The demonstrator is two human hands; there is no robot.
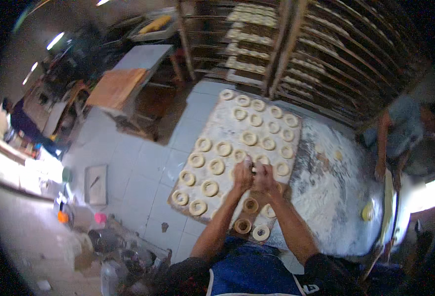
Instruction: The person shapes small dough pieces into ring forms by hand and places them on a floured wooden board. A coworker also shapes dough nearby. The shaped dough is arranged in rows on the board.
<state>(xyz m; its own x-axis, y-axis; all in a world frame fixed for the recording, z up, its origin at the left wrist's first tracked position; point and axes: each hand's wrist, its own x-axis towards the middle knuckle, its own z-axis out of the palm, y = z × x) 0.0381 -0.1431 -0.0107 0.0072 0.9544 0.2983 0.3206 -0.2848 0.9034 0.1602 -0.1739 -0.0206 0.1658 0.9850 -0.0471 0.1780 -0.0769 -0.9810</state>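
Observation:
A flour-dusted board [232, 126] carries rows of pale dough rings [223, 148]. Above its near half, my left hand [243, 176] and my right hand [264, 179] meet, fingers curled in and pressed close together. Something small and pale shows between them, but the fingers cover most of it. Dough rings lie just beyond and to both sides of my hands. Below my wrists, on a bare brown patch of the board, sit two darker rings [242, 226]. A whitish ring [261, 233] lies at the near edge.
Right of the board spreads a floured work surface [326, 182] with a small yellow item [367, 211]. Another person [397, 133] stands at the right. Tall racks [321, 64] with trays of dough rise behind. At left are a grey tray [96, 185] and a wooden-topped table [116, 89].

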